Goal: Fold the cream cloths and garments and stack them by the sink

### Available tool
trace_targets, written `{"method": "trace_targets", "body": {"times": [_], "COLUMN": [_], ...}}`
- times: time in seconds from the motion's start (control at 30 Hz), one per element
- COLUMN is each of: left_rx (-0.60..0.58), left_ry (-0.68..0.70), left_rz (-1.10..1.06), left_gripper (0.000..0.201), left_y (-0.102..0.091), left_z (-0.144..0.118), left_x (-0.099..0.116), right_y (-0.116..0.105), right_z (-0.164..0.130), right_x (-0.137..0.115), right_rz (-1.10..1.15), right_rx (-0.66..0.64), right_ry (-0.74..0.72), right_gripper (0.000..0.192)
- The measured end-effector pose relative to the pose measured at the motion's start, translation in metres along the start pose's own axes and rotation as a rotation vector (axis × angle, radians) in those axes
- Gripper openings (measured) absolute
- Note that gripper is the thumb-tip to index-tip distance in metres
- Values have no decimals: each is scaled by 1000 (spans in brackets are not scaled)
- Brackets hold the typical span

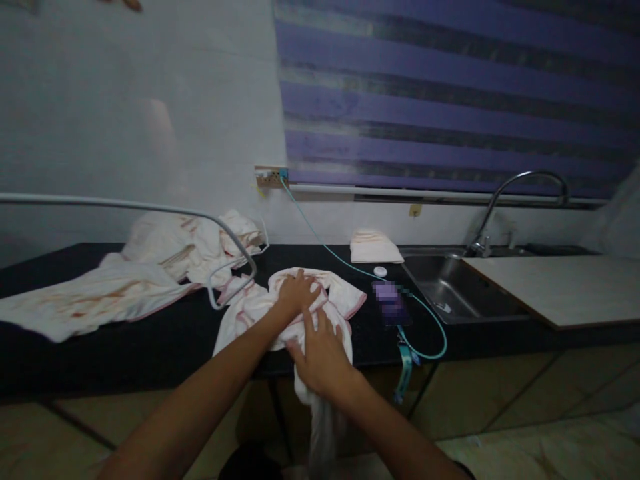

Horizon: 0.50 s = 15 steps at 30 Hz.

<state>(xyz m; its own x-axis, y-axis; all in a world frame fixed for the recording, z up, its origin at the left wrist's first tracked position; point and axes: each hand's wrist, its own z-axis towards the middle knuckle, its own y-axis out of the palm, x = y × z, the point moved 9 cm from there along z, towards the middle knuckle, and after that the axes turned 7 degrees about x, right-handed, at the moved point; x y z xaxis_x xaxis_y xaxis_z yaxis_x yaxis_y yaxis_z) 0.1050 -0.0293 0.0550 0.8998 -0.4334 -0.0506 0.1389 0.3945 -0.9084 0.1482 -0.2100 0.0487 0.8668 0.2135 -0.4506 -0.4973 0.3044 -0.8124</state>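
A white garment with pink edging (345, 287) lies bunched on the dark countertop, and part of it hangs down over the front edge. My left hand (296, 293) rests on top of the cloth with its fingers stretched out. Nearer the counter's edge, my right hand (323, 350) lies on the same garment, its fingers spread. A grey clothes hanger (233, 233) reaches in from the left, and its bent end overlaps the garment's left side. Whether the hanger touches the cloth, I cannot tell.
Stained white clothes (115, 287) lie on the left of the counter. To the right are a folded cloth (375, 247), a phone (390, 303) on a teal cable (310, 225), a small white disc (380, 272), a sink (450, 290) with a faucet (500, 190), and a board (565, 287).
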Motion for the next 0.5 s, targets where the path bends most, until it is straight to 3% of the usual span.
{"method": "trace_targets", "body": {"times": [0.13, 0.2, 0.33, 0.5], "left_rx": [87, 68, -22, -68], "left_ry": [-102, -93, -69, -94], "left_rz": [29, 70, 93, 138], "left_gripper": [62, 63, 59, 60], "left_y": [-4, -1, 3, -10], "left_z": [-6, -9, -17, -38], "left_x": [-25, -29, -26, -12], "right_y": [-5, -4, 2, 1], "right_z": [20, 28, 47, 74], "right_x": [26, 36, 51, 72], "right_rz": [-14, -17, 20, 49], "right_rx": [1, -6, -42, -65], "right_ry": [67, 75, 61, 56], "right_gripper": [75, 72, 62, 49]}}
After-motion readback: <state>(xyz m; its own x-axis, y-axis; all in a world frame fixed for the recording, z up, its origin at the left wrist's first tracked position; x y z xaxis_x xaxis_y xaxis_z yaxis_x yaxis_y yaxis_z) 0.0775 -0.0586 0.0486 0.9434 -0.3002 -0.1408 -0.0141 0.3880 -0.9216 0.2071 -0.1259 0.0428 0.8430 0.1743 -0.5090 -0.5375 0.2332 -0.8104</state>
